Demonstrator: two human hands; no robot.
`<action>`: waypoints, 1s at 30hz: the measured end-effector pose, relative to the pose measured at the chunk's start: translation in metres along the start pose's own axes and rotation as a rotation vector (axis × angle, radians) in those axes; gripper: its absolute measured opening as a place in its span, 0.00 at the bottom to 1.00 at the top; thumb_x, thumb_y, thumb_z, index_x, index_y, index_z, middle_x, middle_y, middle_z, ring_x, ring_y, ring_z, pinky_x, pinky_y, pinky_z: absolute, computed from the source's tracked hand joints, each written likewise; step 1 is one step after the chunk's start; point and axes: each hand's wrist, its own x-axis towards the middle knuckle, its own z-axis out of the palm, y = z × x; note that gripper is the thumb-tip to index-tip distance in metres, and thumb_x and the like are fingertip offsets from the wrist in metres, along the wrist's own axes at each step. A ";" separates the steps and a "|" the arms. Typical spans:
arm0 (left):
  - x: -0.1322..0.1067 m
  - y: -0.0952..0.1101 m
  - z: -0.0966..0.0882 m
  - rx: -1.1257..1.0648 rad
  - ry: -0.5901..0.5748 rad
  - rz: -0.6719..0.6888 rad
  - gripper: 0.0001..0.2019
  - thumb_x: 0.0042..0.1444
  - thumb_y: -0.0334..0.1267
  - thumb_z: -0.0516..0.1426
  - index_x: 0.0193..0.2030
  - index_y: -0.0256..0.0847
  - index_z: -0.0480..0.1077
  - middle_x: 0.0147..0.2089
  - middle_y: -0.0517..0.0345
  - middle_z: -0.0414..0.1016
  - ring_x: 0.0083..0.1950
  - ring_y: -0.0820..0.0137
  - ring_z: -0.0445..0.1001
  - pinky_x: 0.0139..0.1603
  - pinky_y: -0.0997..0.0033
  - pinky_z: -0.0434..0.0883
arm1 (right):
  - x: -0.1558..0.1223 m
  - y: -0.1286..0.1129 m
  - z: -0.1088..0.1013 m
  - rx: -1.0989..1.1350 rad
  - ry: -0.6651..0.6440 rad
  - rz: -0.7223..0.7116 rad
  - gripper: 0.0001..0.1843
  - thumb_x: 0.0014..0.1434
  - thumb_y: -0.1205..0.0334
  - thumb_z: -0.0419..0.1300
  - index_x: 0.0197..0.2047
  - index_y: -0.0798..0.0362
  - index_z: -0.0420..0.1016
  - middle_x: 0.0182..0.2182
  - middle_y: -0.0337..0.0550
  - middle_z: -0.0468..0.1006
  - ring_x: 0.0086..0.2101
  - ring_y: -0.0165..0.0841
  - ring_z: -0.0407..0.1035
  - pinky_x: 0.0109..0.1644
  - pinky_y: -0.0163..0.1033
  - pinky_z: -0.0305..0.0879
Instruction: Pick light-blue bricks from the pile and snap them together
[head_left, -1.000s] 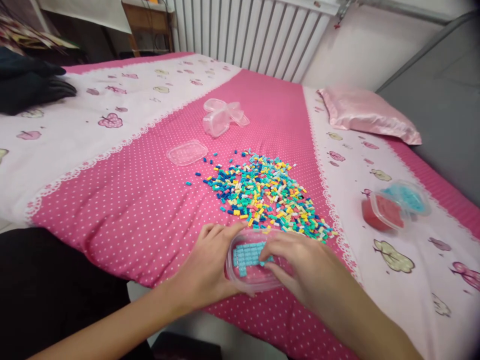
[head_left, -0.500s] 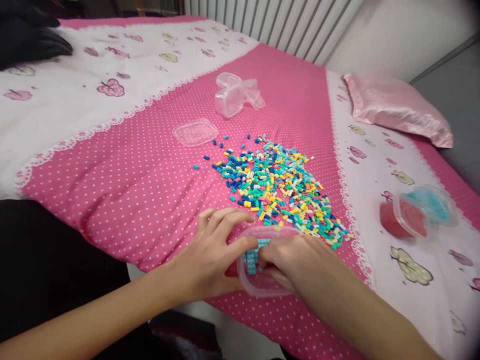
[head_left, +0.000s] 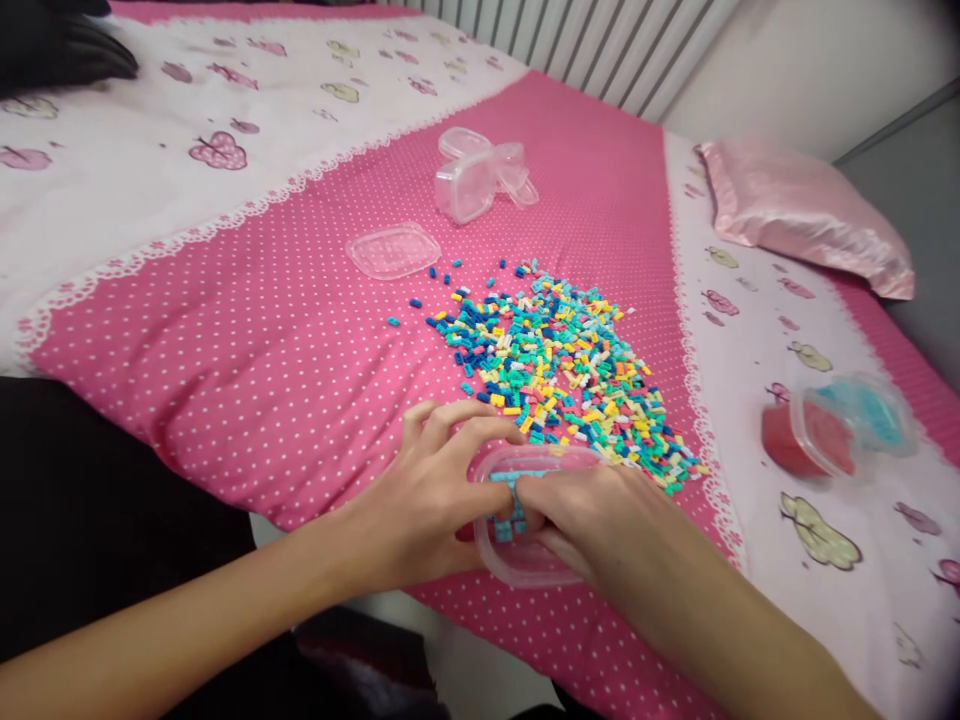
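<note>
"Clear plastic is sitting at the bed's (head_left: 300, 330) near edge?"

"A tub (head_left: 531, 579). The left hand (head_left: 420, 510) is straddling it, fingers spread wide, one resting inside by blue bricks (head_left: 505, 530); the right hand (head_left: 589, 515) is holding its fingers curled inside. Whether they're gripping anything, I cannot tell."

"Beyond?"

"Loose bricks (head_left: 562, 360), a lid (head_left: 394, 250), then clear tubs (head_left: 469, 188) are lying towards the far edge."

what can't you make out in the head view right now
All in the head view:
- Part of the blue bricks in the clear tub: hidden by the right hand.
- The right hand's fingertips: hidden behind its own back.
- Number of bricks in the pile: too small, overlapping.
- Black glove: cut off by the left edge.
</note>
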 end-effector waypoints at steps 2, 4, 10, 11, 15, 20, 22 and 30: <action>0.002 -0.001 -0.001 -0.024 -0.003 0.012 0.05 0.61 0.42 0.65 0.43 0.50 0.76 0.63 0.55 0.69 0.68 0.55 0.60 0.63 0.50 0.54 | -0.002 0.001 0.000 -0.005 -0.043 0.020 0.13 0.53 0.79 0.58 0.27 0.50 0.71 0.23 0.32 0.74 0.24 0.27 0.63 0.28 0.37 0.44; 0.002 -0.002 -0.002 -0.042 -0.017 0.024 0.04 0.61 0.43 0.65 0.42 0.51 0.77 0.63 0.57 0.69 0.68 0.55 0.60 0.63 0.50 0.53 | -0.003 0.003 -0.001 -0.020 -0.079 0.040 0.13 0.56 0.78 0.58 0.27 0.50 0.71 0.24 0.33 0.74 0.25 0.27 0.63 0.29 0.36 0.47; 0.003 -0.005 -0.002 -0.036 -0.057 0.064 0.02 0.63 0.40 0.63 0.40 0.50 0.78 0.67 0.57 0.68 0.70 0.52 0.56 0.63 0.49 0.50 | -0.001 -0.001 -0.001 -0.016 -0.083 0.046 0.12 0.56 0.78 0.61 0.28 0.51 0.71 0.27 0.35 0.77 0.27 0.28 0.65 0.31 0.37 0.47; 0.004 -0.004 -0.003 -0.035 -0.071 0.066 0.02 0.64 0.41 0.62 0.39 0.50 0.78 0.68 0.57 0.68 0.70 0.52 0.55 0.64 0.48 0.49 | 0.000 -0.003 -0.001 -0.020 -0.073 0.047 0.12 0.55 0.78 0.62 0.27 0.51 0.70 0.26 0.35 0.77 0.26 0.28 0.65 0.30 0.37 0.46; 0.008 -0.003 -0.006 -0.011 -0.121 0.067 0.05 0.65 0.45 0.63 0.39 0.51 0.78 0.69 0.58 0.67 0.70 0.53 0.54 0.67 0.46 0.46 | 0.003 -0.006 0.002 -0.113 -0.096 0.064 0.12 0.53 0.77 0.63 0.26 0.51 0.70 0.23 0.35 0.76 0.23 0.29 0.63 0.29 0.39 0.41; 0.010 -0.002 -0.007 -0.001 -0.143 0.073 0.03 0.64 0.42 0.63 0.39 0.51 0.79 0.68 0.57 0.67 0.70 0.52 0.54 0.69 0.44 0.46 | 0.007 -0.011 -0.001 -0.216 -0.122 0.071 0.10 0.54 0.76 0.63 0.29 0.51 0.74 0.25 0.38 0.80 0.24 0.30 0.67 0.29 0.41 0.40; 0.009 -0.003 -0.007 0.007 -0.142 0.077 0.03 0.64 0.41 0.63 0.40 0.51 0.79 0.69 0.58 0.67 0.70 0.52 0.55 0.70 0.43 0.47 | 0.007 -0.012 -0.004 -0.232 -0.136 0.064 0.09 0.55 0.75 0.63 0.29 0.51 0.75 0.26 0.40 0.81 0.25 0.31 0.68 0.29 0.41 0.41; 0.010 -0.003 -0.008 0.015 -0.156 0.077 0.01 0.61 0.40 0.64 0.38 0.50 0.80 0.69 0.57 0.67 0.69 0.50 0.55 0.69 0.39 0.50 | 0.009 -0.010 -0.002 -0.271 -0.221 0.079 0.09 0.64 0.70 0.61 0.35 0.50 0.81 0.28 0.40 0.82 0.27 0.31 0.72 0.30 0.37 0.53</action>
